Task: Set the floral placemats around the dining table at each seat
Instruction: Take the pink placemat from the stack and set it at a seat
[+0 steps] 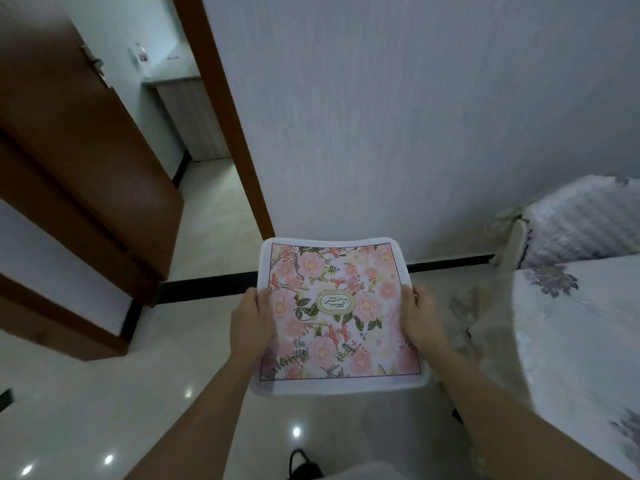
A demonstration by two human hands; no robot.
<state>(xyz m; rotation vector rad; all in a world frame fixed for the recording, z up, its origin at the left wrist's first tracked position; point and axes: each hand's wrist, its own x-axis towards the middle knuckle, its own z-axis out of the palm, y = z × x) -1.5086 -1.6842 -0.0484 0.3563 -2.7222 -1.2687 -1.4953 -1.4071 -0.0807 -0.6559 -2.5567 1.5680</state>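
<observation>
One floral placemat [337,315] is in view, or perhaps a thin stack of them; the edges are too blurred to count more than one. It has pink flowers, green leaves, a white border and a small oval label in the middle. The person holds it flat in the air, in front of the body, above the shiny pale floor [104,403].

Two hands are visible. The left hand [251,318] grips the left edge of the placemat, with the thumb on top and the fingers under it. The right hand [417,318] grips the right edge in the same way. Both hands are closed on the mat.

On the right there is one table [581,341] covered with a white cloth that has grey flowers. The placemat is near it but not touching. Behind the table one chair [575,223] with a white fluffy cover stands by the wall [398,116].

On the left one brown door [86,150] stands open beside its frame. Through the doorway one cabinet [194,116] stands in the next room.
</observation>
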